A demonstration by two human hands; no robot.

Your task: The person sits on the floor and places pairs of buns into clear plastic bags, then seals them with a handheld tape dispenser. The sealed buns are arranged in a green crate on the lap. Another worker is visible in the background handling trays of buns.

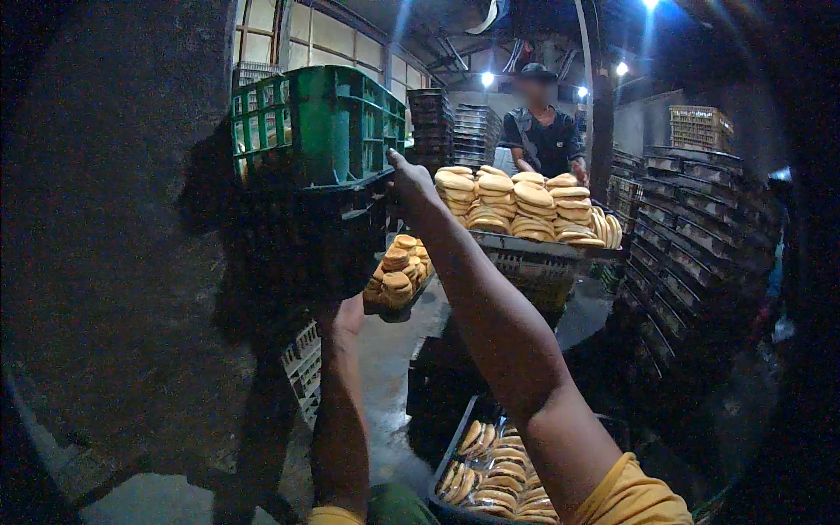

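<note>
A green plastic crate (337,122) with slatted sides sits high at the left, over a dark mass (302,236) that looks like another crate, though shadow hides its shape. My right hand (411,182) grips the green crate's lower right corner; the thumb shows against the edge, the other fingers are hidden. Lower down, my left hand (343,317) reaches up to the bottom of the dark mass, its fingers lost in shadow. Just beyond my hands, round buns (398,271) are piled in a dark tray.
Flat round buns (525,206) are heaped on a dark crate (529,262) ahead, with a person (544,131) behind it. Packed buns fill a tray (464,429) by my knees. Tall crate stacks (691,245) stand at right; a rough wall (114,219) runs along the left.
</note>
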